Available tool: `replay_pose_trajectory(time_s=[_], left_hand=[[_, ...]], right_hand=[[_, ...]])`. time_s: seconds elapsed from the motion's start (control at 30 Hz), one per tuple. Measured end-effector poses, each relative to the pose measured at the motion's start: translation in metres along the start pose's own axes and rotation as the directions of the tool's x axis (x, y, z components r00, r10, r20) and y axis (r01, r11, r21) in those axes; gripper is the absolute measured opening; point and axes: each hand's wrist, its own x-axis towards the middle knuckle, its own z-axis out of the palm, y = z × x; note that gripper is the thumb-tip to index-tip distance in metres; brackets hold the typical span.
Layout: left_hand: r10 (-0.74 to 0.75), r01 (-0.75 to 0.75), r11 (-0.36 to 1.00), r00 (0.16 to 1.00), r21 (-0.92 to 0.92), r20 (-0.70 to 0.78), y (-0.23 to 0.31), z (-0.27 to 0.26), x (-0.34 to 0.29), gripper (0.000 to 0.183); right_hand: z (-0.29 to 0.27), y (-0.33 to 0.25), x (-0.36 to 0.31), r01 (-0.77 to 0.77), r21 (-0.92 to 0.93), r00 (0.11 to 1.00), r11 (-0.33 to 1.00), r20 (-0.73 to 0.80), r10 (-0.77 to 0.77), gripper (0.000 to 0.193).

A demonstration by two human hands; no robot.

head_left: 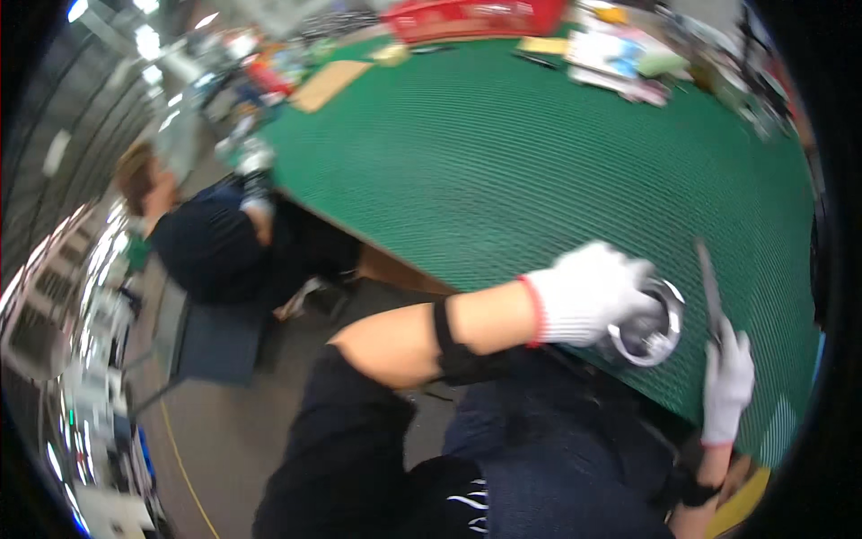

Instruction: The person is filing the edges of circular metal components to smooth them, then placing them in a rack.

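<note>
My left hand (594, 292), in a white knit glove with a red cuff edge, is closed on a round, shiny metal part (665, 335). The part has a bright ring-shaped rim and a hollow middle, and is held at the near edge of the green ribbed mat; whether it touches the mat I cannot tell. To its right, my right hand (729, 382), gloved too, is closed around the near end of a long, narrow grey file-like tool (708, 283). The tool points away from me over the mat. Blur hides its surface, and the two things are apart.
The green ribbed mat (467, 153) covers the table. A red bin (476, 20) stands at the far edge, with papers and packets (620, 58) right of it. Cardboard (329, 85) lies far left. Another person (215, 242) sits at the table's left side, near a dark chair (215, 337).
</note>
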Motion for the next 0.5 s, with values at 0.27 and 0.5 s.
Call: replay_pose_trajectory(time_s=[0.27, 0.5], left_hand=[[-0.138, 0.138, 0.936, 0.99, 0.325, -0.022, 0.015, 0.005, -0.025, 0.028], [-0.469, 0.467, 0.875, 0.883, -0.125, 0.019, 0.059, 0.016, -0.063, 0.09]], right_hand=[[0.025, 0.023, 0.002, -0.004, 0.049, 0.992, 0.999, 0.127, -0.002, 0.042], [0.033, 0.082, -0.007, -0.057, 0.123, 0.985, 0.991, 0.171, 0.036, 0.041]])
